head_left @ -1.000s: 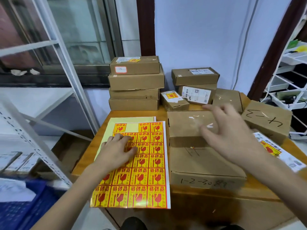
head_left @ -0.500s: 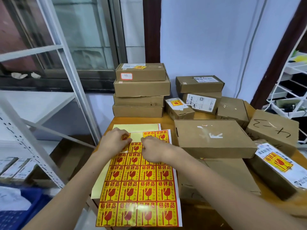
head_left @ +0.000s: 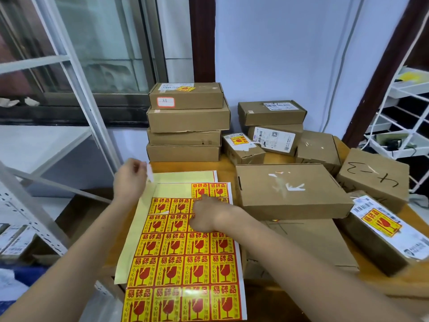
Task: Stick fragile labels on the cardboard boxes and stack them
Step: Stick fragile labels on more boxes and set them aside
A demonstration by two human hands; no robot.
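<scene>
Now the left hand (head_left: 130, 180) pinches one peeled label (head_left: 150, 173), lifted above the top-left corner of the sticker sheet (head_left: 185, 254). The right hand (head_left: 204, 214) presses on the sheet with curled fingers, holding nothing that I can see. A stack of four boxes (head_left: 185, 123) stands at the back of the table (head_left: 371, 282). One big plain box (head_left: 290, 189) lies just beside the sheet.

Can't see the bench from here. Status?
Left hand pinches a peeled label, lifted. Right hand presses the sticker sheet flat. Unlabelled box beside it, nothing in the way.
</scene>
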